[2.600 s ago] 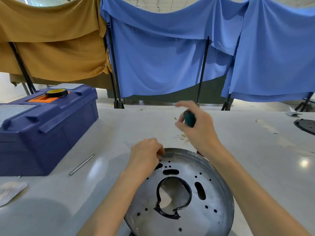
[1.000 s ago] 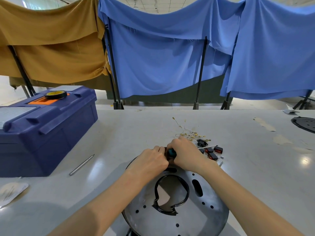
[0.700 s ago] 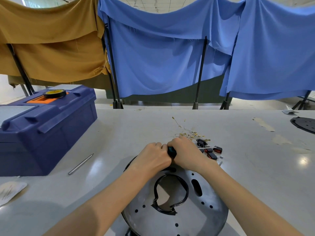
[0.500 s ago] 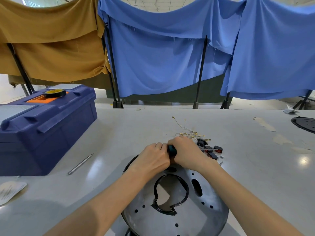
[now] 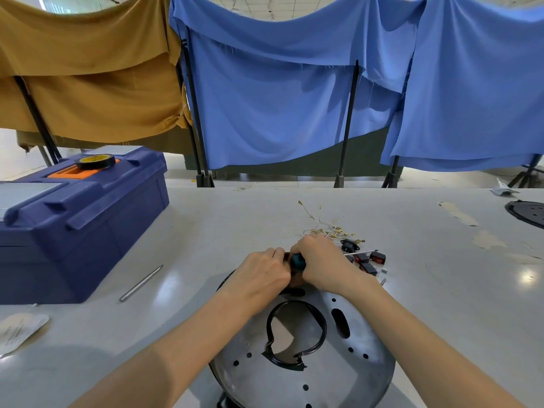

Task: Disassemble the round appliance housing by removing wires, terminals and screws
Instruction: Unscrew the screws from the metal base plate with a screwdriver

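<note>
The round metal housing [image 5: 312, 375] lies near me on the table, with several holes and a central opening ringed by a black gasket [image 5: 295, 334]. My right hand [image 5: 319, 262] grips a teal-handled screwdriver [image 5: 298, 262] at the housing's far edge. My left hand [image 5: 263, 275] is curled against that same edge, touching the right hand; what it holds is hidden. Just behind the hands lie loose thin wires with brass terminals [image 5: 326, 228] and small black and red switches [image 5: 368, 260].
A dark blue toolbox [image 5: 82, 222] with a tape roll [image 5: 95, 162] on top stands at the left. A metal rod [image 5: 141, 283] lies beside it. A paper sachet [image 5: 20, 331] sits at the near left. A black round part [image 5: 528, 212] lies at the far right.
My right hand came down from mid-air with the screwdriver to the housing's far edge beside my left hand. Over the last second both hands have stayed there almost still.
</note>
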Demonstrator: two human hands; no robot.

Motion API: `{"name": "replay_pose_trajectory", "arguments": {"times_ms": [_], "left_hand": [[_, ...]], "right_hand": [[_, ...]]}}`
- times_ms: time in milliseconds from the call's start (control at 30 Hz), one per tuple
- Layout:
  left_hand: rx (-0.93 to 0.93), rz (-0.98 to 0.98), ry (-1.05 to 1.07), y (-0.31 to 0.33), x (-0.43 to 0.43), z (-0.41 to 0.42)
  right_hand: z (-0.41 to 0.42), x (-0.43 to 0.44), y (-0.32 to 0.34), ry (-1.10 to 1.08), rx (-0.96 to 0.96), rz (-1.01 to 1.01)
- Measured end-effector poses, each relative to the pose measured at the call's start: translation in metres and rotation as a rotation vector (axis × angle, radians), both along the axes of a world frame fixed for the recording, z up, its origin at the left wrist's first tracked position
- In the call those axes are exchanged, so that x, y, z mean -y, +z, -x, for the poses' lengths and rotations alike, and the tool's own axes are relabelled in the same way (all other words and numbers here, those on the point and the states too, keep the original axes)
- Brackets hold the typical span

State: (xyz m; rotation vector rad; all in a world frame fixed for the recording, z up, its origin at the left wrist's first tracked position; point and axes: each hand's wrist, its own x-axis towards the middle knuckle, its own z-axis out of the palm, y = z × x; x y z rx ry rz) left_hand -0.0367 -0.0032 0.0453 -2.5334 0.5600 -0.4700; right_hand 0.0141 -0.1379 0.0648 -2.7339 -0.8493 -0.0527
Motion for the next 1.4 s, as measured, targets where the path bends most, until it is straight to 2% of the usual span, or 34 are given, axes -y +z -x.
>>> {"name": "replay_pose_trajectory", "arguments": {"times_ms": [100, 267, 333, 367, 467, 533, 633, 733, 867, 967, 1033, 1100, 1167, 1233, 1400], "left_hand": [[-0.054, 0.002, 0.06, 0.001, -0.002, -0.002], [0.026, -0.026, 0.015, 0.009, 0.007, 0.002], [-0.058, -0.034, 0.04, 0.01, 0.007, 0.003], [-0.04, -0.032, 0.039, 0.011, 0.006, 0.002], [0.045, 0.133, 0.023, 0.028, 0.003, 0.006], [0.026, 0.317, 0.087, 0.033, -0.005, 0.002], [-0.012, 0.634, 0.089, 0.039, -0.013, -0.002], [-0.003, 0.859, 0.045, 0.045, -0.012, 0.0], [0.025, 0.945, -0.035, 0.052, -0.002, -0.001], [0.006, 1.075, -0.089, 0.052, 0.004, -0.002], [-0.02, 1.074, -0.047, 0.048, 0.003, -0.004], [-0.069, 0.956, 0.085, 0.04, -0.005, -0.006], [-0.169, 0.855, 0.233, 0.026, -0.015, -0.008], [-0.283, 0.845, 0.32, 0.013, -0.022, -0.007], [-0.362, 0.811, 0.349, -0.001, -0.026, -0.007]], "right_hand": [[0.001, 0.0, -0.001, -0.004, -0.003, 0.026], [-0.001, 0.0, -0.003, 0.0, 0.007, 0.024], [-0.002, 0.001, -0.004, -0.008, -0.001, 0.008], [-0.002, 0.001, -0.005, -0.015, -0.01, 0.007], [-0.002, 0.001, -0.004, -0.006, -0.026, -0.022], [-0.001, 0.001, -0.004, -0.004, -0.061, -0.057], [0.002, 0.005, 0.004, -0.01, -0.026, -0.258], [0.005, 0.011, 0.013, 0.035, 0.018, -0.433], [0.011, 0.018, 0.02, 0.103, -0.003, -0.521], [0.007, 0.027, 0.02, 0.07, 0.074, -0.556], [-0.003, 0.04, 0.021, -0.047, 0.122, -0.55], [-0.019, 0.063, 0.021, -0.216, 0.104, -0.414], [-0.034, 0.088, 0.014, -0.364, -0.034, -0.262], [-0.042, 0.109, 0.002, -0.461, -0.169, -0.168], [-0.049, 0.139, -0.024, -0.61, -0.227, -0.057]]}}
